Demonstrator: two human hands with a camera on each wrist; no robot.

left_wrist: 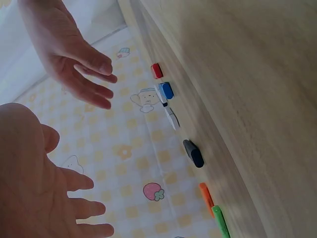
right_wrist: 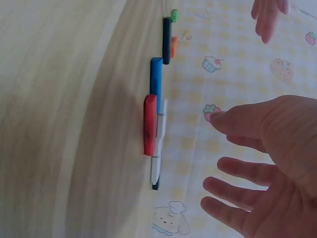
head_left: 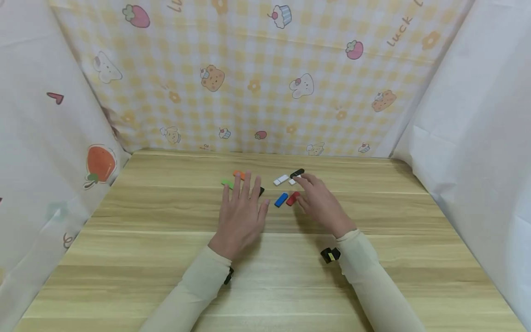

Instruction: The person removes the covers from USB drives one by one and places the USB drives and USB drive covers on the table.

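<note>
Hovering unclenched & empty, L hand point(head_left: 240, 219) & R hand point(head_left: 322, 205) held nothing; R hand was nearer red stick point(head_left: 292, 198), on table point(head_left: 274, 295) just L of that hand, long axis slanting away to R.

Space (blue stick point(head_left: 281, 199) below) parts left grip point(head_left: 242, 214) from right grip point(head_left: 323, 203).
</note>
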